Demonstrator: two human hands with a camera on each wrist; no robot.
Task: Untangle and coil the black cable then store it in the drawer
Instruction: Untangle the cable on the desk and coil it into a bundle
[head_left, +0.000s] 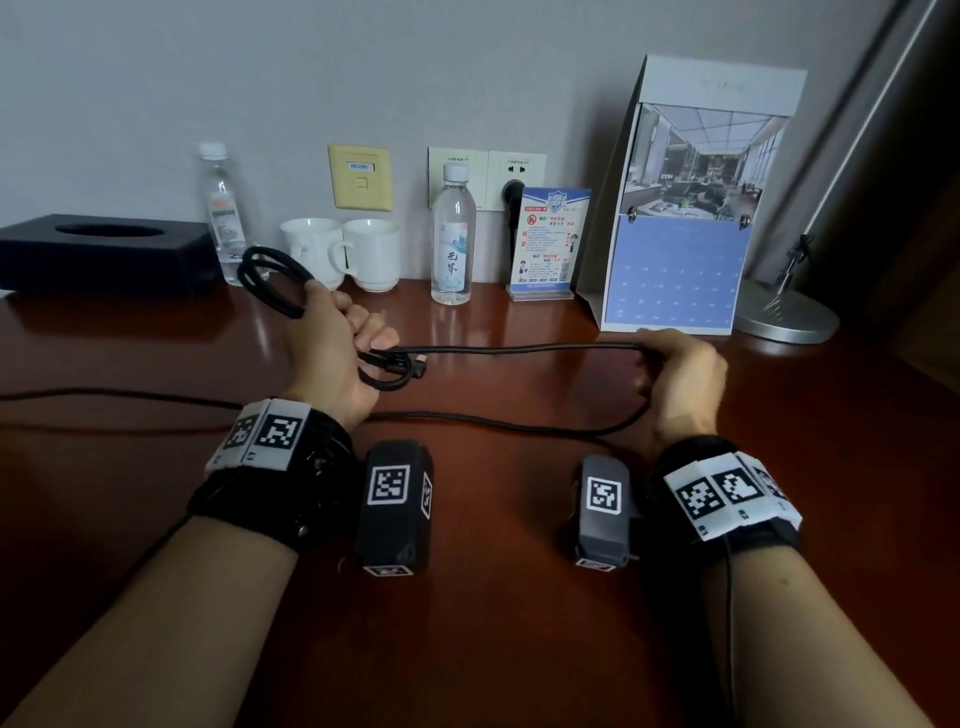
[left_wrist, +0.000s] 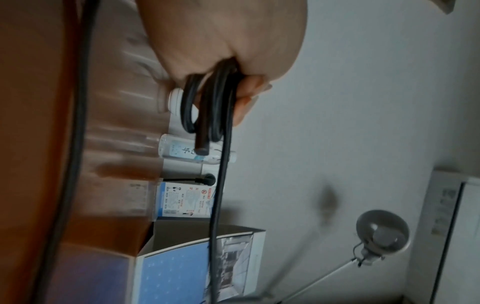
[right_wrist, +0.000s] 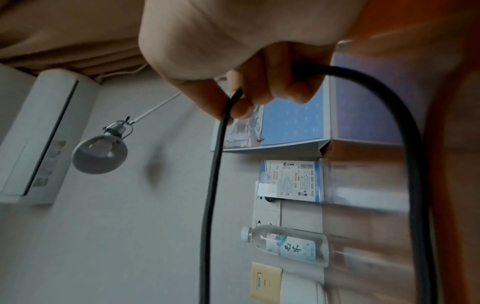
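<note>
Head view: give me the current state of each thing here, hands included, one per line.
black cable: partly coiled, several loops gathered, one stretch taut between the hands, the rest trailing over the desk.
left hand: grips the gathered loops.
right hand: pinches the cable at its bend.
water bottle: upright, capped.
second bottle: upright, capped.
two white mugs: upright, side by side.
wall socket: black plug in it.

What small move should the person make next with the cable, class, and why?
Probably bring the right hand across to lay its pinched stretch as another loop into the left hand, which already grips several loops of the black cable; more cable lies uncoiled on the desk.
</note>
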